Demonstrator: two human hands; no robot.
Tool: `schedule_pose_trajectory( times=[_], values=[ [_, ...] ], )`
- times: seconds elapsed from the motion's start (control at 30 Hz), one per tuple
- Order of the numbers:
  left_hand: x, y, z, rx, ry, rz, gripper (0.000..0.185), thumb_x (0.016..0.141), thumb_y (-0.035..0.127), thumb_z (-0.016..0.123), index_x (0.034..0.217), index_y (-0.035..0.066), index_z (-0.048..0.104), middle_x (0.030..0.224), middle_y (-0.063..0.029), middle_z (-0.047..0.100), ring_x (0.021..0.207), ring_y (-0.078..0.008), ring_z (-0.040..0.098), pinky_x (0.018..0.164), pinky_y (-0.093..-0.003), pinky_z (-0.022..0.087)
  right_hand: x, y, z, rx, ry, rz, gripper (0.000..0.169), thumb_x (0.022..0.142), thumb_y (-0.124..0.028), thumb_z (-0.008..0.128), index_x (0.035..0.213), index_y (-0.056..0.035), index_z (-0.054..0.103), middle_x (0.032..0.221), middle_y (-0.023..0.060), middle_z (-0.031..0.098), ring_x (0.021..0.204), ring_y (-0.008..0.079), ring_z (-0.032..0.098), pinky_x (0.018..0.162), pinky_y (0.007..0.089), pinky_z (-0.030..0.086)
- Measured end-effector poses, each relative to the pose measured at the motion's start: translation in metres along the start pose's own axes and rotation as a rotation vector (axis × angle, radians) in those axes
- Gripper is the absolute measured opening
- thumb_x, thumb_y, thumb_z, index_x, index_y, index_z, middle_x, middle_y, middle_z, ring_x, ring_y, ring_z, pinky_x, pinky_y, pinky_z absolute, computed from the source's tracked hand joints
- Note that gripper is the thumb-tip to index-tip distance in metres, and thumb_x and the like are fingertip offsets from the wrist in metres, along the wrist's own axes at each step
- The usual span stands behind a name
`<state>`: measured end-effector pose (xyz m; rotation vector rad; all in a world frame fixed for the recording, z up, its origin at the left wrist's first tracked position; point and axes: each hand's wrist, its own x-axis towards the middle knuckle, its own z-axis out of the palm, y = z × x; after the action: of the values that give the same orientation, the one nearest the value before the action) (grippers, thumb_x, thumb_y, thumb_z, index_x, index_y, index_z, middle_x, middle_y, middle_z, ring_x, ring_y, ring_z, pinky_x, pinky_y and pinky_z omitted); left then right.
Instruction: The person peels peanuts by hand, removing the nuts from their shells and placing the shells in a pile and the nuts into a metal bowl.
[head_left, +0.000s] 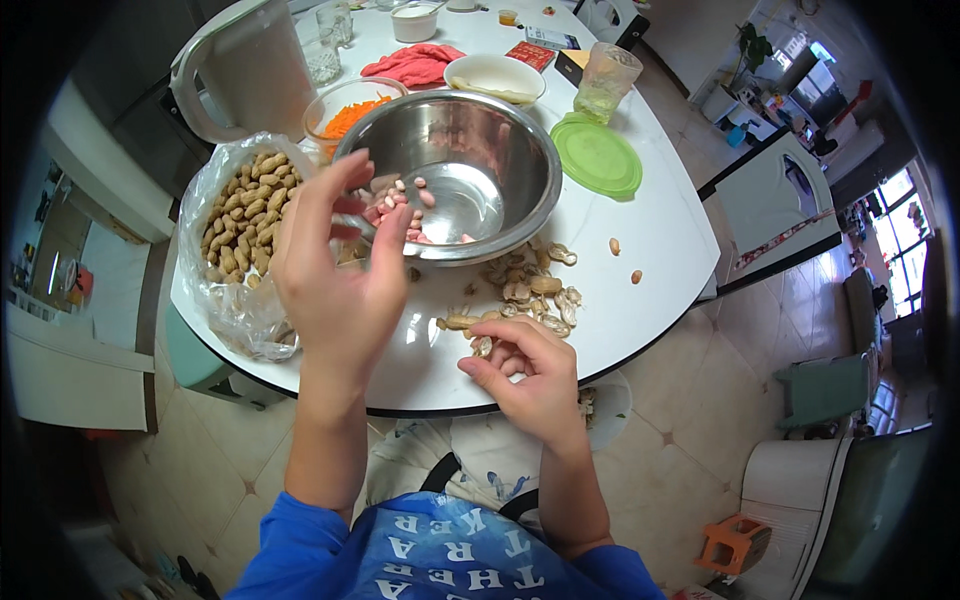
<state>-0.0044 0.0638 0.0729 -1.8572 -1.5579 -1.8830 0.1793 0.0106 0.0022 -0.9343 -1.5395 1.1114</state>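
My left hand (337, 277) is raised at the near left rim of a stainless steel bowl (525, 217). Its thumb and fingers are spread, and I see nothing between them. Shelled pink peanuts (394, 199) lie in the left part of the bowl, partly hidden by that hand. Lower down, at the table's front edge, my right hand (536, 371) pinches a piece of peanut shell (482, 346) between thumb and forefinger. Just beyond it, broken peanut shells (540, 289) are scattered against the bowl's base. A plastic bag of unshelled peanuts (247, 210) stands left of my left hand.
Behind the bowl are a glass bowl of shredded carrot (352, 116), a red cloth (412, 64) and a white bowl (495, 71). A green lid (598, 156) and a tumbler (606, 79) stand right. A large pitcher (247, 75) rises back left. Below the table's edge sits a waste bin (611, 409).
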Motion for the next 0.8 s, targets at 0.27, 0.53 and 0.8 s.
schedule_pose_trajectory(
  times=[0.27, 0.53, 0.8],
  values=[
    [-0.076, 0.006, -0.020, -0.219, -0.253, -0.233, 0.035, 0.084, 0.000, 0.070, 0.118, -0.004, 0.061, 0.087, -0.0081, 0.068, 0.076, -0.0118, 0.065, 0.072, -0.0244, 0.051, 0.005, 0.000, 0.006, -0.149, 0.177, -0.054, 0.032, 0.079, 0.001, 0.078, 0.109, 0.0021, 0.066, 0.093, 0.0066, 0.060, 0.058, 0.0023, 0.053, 0.048, 0.0173, 0.041],
    [-0.075, 0.010, -0.048, -0.315, -0.195, -0.159, 0.043, 0.077, -0.012, 0.069, 0.119, -0.005, 0.062, 0.099, -0.0169, 0.072, 0.085, -0.0200, 0.072, 0.076, -0.0289, 0.057, 0.012, 0.004, 0.031, -0.412, 0.415, -0.138, 0.052, 0.077, 0.004, 0.076, 0.126, 0.0005, 0.056, 0.108, 0.0115, 0.056, 0.056, 0.0080, 0.050, 0.051, 0.0199, 0.041],
    [0.002, -0.056, -0.120, 0.238, 0.039, -0.257, 0.021, 0.083, 0.005, 0.073, 0.104, 0.001, 0.069, 0.088, -0.0073, 0.071, 0.078, -0.0141, 0.067, 0.071, -0.0279, 0.053, 0.002, -0.001, 0.061, -0.316, 0.400, -0.342, 0.035, 0.076, 0.002, 0.076, 0.107, -0.0004, 0.062, 0.091, 0.0069, 0.057, 0.050, 0.0040, 0.035, 0.045, 0.0186, 0.027]
  ],
)
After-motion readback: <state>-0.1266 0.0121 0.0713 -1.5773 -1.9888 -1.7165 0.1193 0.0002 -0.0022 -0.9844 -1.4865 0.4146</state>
